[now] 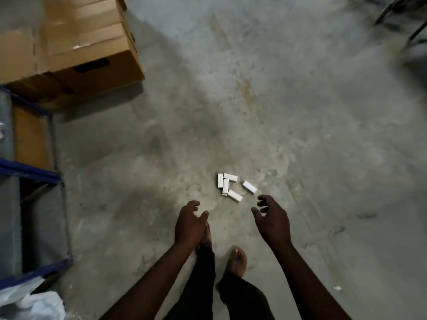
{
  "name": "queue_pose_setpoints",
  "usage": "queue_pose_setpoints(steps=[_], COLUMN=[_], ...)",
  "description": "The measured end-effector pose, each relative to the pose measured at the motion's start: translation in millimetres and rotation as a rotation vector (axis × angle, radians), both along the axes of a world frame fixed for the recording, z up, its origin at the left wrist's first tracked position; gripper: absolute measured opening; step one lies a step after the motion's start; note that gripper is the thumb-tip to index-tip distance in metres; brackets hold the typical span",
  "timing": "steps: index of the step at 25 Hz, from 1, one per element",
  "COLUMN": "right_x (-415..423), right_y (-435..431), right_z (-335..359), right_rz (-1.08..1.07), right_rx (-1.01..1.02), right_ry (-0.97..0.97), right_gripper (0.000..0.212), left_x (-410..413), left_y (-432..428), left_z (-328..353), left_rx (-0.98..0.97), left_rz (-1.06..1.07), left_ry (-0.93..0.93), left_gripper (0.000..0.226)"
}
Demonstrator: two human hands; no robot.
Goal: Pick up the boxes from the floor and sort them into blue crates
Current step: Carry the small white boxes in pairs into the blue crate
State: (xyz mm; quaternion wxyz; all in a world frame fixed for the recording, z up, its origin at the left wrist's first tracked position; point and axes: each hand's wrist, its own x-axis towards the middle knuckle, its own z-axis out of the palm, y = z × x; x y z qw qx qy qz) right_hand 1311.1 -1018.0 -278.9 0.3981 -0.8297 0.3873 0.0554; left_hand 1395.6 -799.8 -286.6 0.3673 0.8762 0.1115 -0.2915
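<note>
Head view: 5 small white boxes (233,187) lie clustered on the floor (300,112). The left hand (189,224) at their 7 o'clock and the right hand (273,221) at 4 o'clock hover empty, fingers loosely spread, probably to gather the boxes from both sides.

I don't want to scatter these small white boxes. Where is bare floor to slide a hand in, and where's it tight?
Bare floor: between the left hand, right hand and the boxes; also beyond them toward the cardboard cartons. Tight: the four clustered boxes touch, with a narrow gap to the lone box.
</note>
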Motion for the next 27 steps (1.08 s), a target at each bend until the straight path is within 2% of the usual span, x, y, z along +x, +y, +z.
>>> queue_pose_setpoints(steps=[3,8,12,15,17,22,27], right_x=[52.9,132.8,179.9,203.7,220.1,242.6,237.1], right_y=[-12.0,-33.1,-44.2,-51.9,-56.9,-64.0,-64.0], right_z=[-71.0,-261.4,-415.0,-516.4,-569.9,-645.8,-677.7], right_rz=[0.02,0.172,0.393,0.513,0.563,0.625,0.59], right_rx=[-0.032,-0.156,-0.269,-0.321,-0.347,-0.38,-0.416], right_ry=[0.042,0.134,0.254,0.322,0.293,0.316,0.367], right_gripper=[0.036,0.041,0.041,0.046,0.049,0.058,0.04], left_x=[52.1,126.8,155.6,163.5,166.7,179.1,184.1], left_y=[-27.2,-75.4,-102.6,-123.1,-139.0,-168.5,-169.4], left_z=[-74.9,-259.0,-413.3,-515.9,-570.8,-643.5,-669.9], left_rx=[0.041,0.086,0.07,0.118,0.161,0.235,0.28], left_rz=[-0.062,-0.207,-0.06,0.013,0.03,-0.023,-0.104], left_ry=[0.024,0.031,0.147,0.096,0.033,-0.045,-0.081], left_gripper=[0.041,0.056,0.042,0.038,0.041,0.047,0.044])
